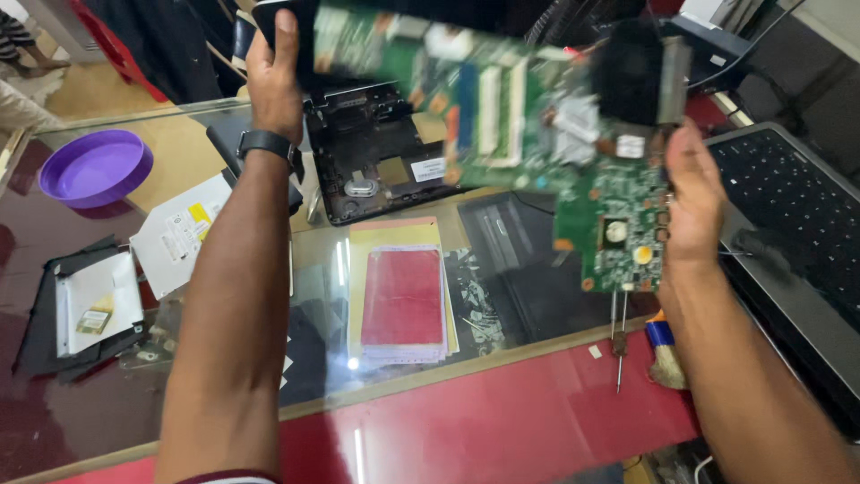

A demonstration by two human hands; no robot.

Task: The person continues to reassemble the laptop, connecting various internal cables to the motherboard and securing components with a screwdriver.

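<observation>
Head view: a green laptop motherboard (528,116), blurred, is held in the air above the glass-topped desk (502,358), over an opened black laptop base (376,152). The left hand (273,76) is closed on its upper left end; the right hand (694,202) grips the lower right edge beside the black fan (632,72). Judged light, stiff and thin, but fragile: best held by bare edges, clear of slots and chips. A screwdriver (618,345) and brush (665,358) lie below; a purple bowl (94,166) sits far left.

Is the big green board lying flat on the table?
No, both hands, left and right, hold the green circuit board up above the glass table.
</observation>
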